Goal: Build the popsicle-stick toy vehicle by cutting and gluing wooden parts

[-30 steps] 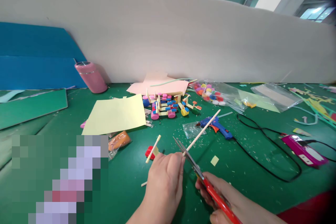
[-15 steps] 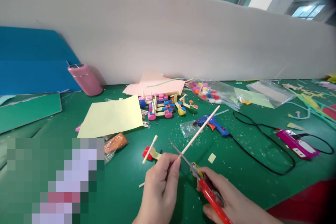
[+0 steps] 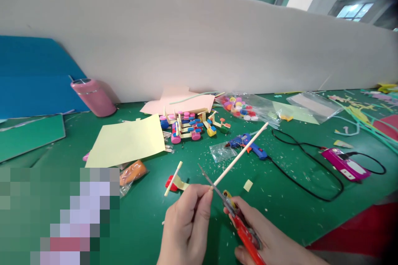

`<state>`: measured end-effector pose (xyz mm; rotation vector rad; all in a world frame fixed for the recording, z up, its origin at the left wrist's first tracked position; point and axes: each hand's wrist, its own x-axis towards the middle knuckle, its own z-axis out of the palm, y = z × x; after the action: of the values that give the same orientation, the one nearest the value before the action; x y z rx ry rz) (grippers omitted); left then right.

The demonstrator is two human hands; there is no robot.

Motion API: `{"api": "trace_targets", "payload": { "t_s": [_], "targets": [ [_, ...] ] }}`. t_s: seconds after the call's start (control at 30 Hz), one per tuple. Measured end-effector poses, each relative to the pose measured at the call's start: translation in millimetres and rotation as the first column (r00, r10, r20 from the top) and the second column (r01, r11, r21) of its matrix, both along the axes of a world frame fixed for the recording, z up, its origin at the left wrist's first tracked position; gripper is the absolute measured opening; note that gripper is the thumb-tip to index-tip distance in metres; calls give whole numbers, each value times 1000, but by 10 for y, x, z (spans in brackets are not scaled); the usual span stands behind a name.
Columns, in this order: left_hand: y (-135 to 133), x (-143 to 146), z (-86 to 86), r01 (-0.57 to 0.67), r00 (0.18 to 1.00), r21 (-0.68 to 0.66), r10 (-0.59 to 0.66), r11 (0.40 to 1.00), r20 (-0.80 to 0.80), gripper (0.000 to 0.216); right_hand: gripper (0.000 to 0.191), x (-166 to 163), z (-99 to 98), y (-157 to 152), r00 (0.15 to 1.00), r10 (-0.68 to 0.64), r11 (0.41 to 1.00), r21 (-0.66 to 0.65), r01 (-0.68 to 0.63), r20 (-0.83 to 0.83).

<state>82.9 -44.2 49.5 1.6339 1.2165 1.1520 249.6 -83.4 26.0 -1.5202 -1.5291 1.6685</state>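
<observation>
My left hand (image 3: 189,219) pinches the lower end of a thin wooden stick (image 3: 241,155) between thumb and fingers. The stick slants up to the right. My right hand (image 3: 258,227) is closed round red-handled scissors (image 3: 244,232), whose blades cross the stick just above my left fingertips. I cannot tell how deep the blades bite. Just beyond my left hand lies a small piece with a red round part (image 3: 171,183), a pale strip and a short crosswise stick (image 3: 173,179). Another stick end pokes out left of my left hand, mostly hidden.
Small toy cars (image 3: 186,126) stand together at the back. A blue glue gun (image 3: 248,145) has a black cord running to a magenta power strip (image 3: 345,163). Yellow paper (image 3: 126,140), a wrapped orange item (image 3: 134,172), a pink tumbler (image 3: 95,97) and a bag of coloured caps (image 3: 241,107) lie around.
The whole view has shifted slightly. Both hands keep their holds, and the scissor blades stay across the stick near its lower end. The stick leans a little further to the right.
</observation>
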Motion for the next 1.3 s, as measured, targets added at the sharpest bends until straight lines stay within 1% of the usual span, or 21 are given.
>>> {"api": "trace_targets", "payload": {
  "t_s": [0.1,0.2,0.27,0.3,0.37,0.43,0.47,0.5,0.53,0.57,0.6,0.63,0.67,0.73,0.83,0.93,1.0,1.07,1.17,1.23,1.3],
  "targets": [
    [26,-7,27,29,995,-181,-11,983,102,19,40,9,-50,5,998,-43,999,5,44,-55],
    [43,-4,23,91,980,-328,-26,940,197,27,34,18,-29,12,992,-70,997,38,74,-102],
    [40,8,5,111,972,-384,-20,917,234,29,31,10,10,15,996,-38,998,55,42,-86],
    [35,14,-8,111,974,-382,-23,918,227,29,31,1,31,17,998,-27,998,50,30,-56],
    [28,20,-48,74,989,-281,-34,957,147,26,32,-25,72,21,1000,-26,999,22,26,11],
    [38,13,-104,39,999,-38,-40,998,-20,15,31,-51,115,27,998,-46,999,-5,46,47],
    [51,4,-136,42,993,116,-29,992,-119,10,31,-60,138,30,998,-46,999,-16,47,50],
    [70,-7,-169,60,977,271,-1,961,-215,8,32,-65,160,33,998,-46,999,-24,47,50],
    [91,-19,-200,86,956,404,39,911,-292,10,33,-66,178,35,998,-52,998,-34,53,46],
    [113,-29,-227,119,936,497,70,860,-345,12,36,-63,190,34,998,-54,997,-46,55,35],
    [131,-37,-248,140,924,551,91,823,-370,13,38,-57,191,30,998,-60,996,-60,61,16],
    [143,-40,-260,148,921,568,97,809,-378,14,39,-50,180,22,997,-71,994,-81,70,-14],
    [148,-38,-264,144,923,556,91,819,-373,15,38,-42,155,12,994,-93,991,-106,87,-51],
    [136,-21,-249,115,939,471,59,874,-339,14,33,-29,72,-14,980,-145,979,-165,121,-136],
    [91,18,-189,40,971,270,26,962,-237,14,34,-18,-70,-42,955,-192,965,-219,142,-228],
    [64,37,-125,4,991,46,2,999,-136,19,37,-14,-143,-41,950,-185,965,-228,127,-253],
    [67,32,-93,23,997,-84,-29,996,-77,23,36,-14,-144,-34,952,-182,965,-229,126,-245],
    [80,23,-74,50,999,-214,-50,976,7,26,32,-15,-117,-29,953,-184,966,-223,130,-242],
    [98,22,-68,143,976,-401,-60,905,211,28,25,-11,-47,-25,959,-170,968,-220,120,-225],
    [98,28,-71,231,936,-467,-64,854,347,27,27,-3,2,-16,981,-130,976,-193,101,-146],
    [89,33,-73,274,914,-476,-72,836,399,26,34,7,36,-3,996,-79,987,-141,72,-45]
  ]
}}
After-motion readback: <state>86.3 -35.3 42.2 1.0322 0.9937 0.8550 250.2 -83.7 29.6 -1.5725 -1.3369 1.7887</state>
